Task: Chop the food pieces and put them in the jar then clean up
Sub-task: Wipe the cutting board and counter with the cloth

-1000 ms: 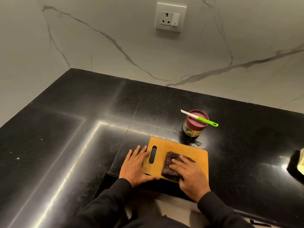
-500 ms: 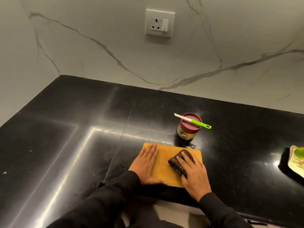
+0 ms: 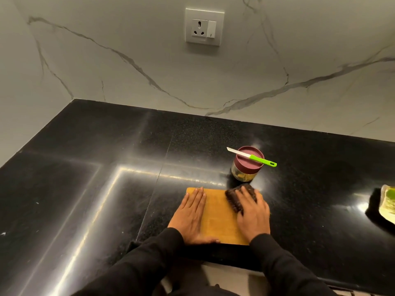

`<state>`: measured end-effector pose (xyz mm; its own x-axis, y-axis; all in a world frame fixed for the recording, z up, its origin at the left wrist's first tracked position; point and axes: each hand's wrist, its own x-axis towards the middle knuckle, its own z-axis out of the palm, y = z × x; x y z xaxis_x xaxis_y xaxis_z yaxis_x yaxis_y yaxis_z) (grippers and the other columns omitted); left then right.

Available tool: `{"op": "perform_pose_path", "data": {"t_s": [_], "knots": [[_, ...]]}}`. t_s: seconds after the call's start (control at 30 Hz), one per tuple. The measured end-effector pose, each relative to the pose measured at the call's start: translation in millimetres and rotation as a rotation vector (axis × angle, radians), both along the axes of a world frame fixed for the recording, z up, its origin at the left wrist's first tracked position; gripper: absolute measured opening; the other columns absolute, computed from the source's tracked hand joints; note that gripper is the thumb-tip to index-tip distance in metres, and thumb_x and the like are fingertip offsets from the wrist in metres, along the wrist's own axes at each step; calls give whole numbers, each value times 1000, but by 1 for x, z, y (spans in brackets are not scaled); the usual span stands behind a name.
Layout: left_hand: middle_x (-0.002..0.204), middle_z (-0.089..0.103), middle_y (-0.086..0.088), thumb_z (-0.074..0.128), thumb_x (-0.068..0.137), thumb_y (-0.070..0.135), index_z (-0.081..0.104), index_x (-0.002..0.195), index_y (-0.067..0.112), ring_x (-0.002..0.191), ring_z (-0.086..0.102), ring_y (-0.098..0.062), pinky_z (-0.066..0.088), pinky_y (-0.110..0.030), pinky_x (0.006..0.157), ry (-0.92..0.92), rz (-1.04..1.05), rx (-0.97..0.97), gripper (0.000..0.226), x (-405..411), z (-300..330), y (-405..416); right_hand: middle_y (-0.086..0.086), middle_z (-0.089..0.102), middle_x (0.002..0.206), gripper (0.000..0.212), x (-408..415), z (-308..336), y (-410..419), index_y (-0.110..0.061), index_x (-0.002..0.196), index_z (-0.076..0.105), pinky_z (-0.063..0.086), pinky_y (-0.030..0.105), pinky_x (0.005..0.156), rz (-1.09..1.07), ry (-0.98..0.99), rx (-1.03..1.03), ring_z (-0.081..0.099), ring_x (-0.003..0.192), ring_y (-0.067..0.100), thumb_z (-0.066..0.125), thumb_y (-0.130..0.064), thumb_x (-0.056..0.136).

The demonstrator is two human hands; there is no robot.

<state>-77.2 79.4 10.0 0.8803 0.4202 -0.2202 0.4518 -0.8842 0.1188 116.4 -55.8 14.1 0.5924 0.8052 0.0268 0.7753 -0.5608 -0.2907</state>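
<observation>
Wooden cutting board [image 3: 218,218] laid flat near front edge of black worktop [image 3: 106,189]. Left hand [image 3: 191,216] pressed flat on board's left part, fingers straight and close together. Dark brown cloth [image 3: 234,198] pressed on board's far right corner by right hand [image 3: 253,214], fingers laid over it, slightly spread. Jar [image 3: 248,164] with maroon lid stood just behind board. Green-handled knife [image 3: 252,157] rested across lid. Yellowish-green item [image 3: 388,207] seen at right edge, cut off.
</observation>
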Motion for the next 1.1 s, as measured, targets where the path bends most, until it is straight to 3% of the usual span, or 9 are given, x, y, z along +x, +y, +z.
{"op": "perform_pose_path", "data": {"t_s": [0.1, 0.27, 0.37, 0.43, 0.53, 0.7, 0.8, 0.97, 1.1], "knots": [[161, -25, -16, 22, 62, 106, -10, 155, 0, 149, -26, -34, -11, -48, 121, 13, 6, -9, 145, 1, 2, 0, -2, 38, 160, 68, -21, 10, 27, -29, 149, 47, 14, 56, 120, -156, 101, 5, 18, 150, 34, 66, -19, 84], [161, 16, -25, 26, 67, 102, 18, 153, -5, 150, 11, -40, 7, -48, 117, 26, 9, -42, 137, 1, -2, 0, -12, 28, 162, 74, -57, -3, 17, -33, 152, 41, 13, 51, 123, 255, 155, 34, 11, 154, 26, 60, -19, 82], [164, -14, -19, 22, 63, 105, -1, 156, -2, 152, -13, -37, -3, -47, 121, 7, -23, -39, 144, 4, -4, 1, -16, 25, 162, 77, -28, -10, -27, -38, 152, 41, 15, 50, 122, 376, 89, 11, 9, 154, 21, 59, -18, 80], [160, -31, -14, 16, 59, 107, -16, 155, 2, 148, -29, -31, -10, -47, 122, 33, -31, -19, 146, 7, -3, 0, -15, 27, 161, 77, -9, -5, -42, -37, 151, 43, 22, 54, 121, 210, 75, 36, 13, 154, 22, 62, -15, 79], [160, -31, -14, 14, 58, 108, -17, 155, 3, 148, -29, -31, -10, -48, 122, 39, -20, 0, 146, 11, -1, -1, -9, 33, 161, 74, -13, 7, -24, -34, 149, 47, 20, 55, 121, -108, 152, 52, 18, 152, 27, 65, -13, 81], [165, -7, -18, 21, 65, 104, 3, 157, 0, 151, -14, -35, -7, -47, 120, -14, -22, -1, 140, 10, -10, 1, -12, 35, 159, 74, -72, -2, -23, -33, 147, 50, 15, 52, 121, 212, 189, 67, 16, 152, 26, 56, -16, 75], [162, -21, -14, 16, 59, 107, -9, 156, 3, 150, -23, -31, -9, -47, 122, 14, -30, -13, 144, 8, -8, 0, -17, 31, 160, 78, -48, -7, -64, -36, 147, 49, 15, 47, 120, 334, 150, 80, 13, 154, 21, 56, -12, 73], [161, -28, -12, 14, 56, 109, -16, 155, 5, 148, -28, -29, -11, -48, 123, 25, 5, 10, 147, 9, -3, -4, -10, 31, 160, 77, -1, 1, -81, -32, 147, 50, 25, 57, 120, -109, 167, 86, 19, 152, 32, 63, -4, 77], [163, -23, -13, 14, 55, 109, -13, 156, 4, 150, -24, -28, -11, -48, 123, 12, 39, 14, 148, 10, -4, -7, -5, 41, 157, 72, -39, 10, -51, -27, 143, 55, 22, 58, 118, 4, 144, 41, 21, 151, 33, 59, -14, 73]]}}
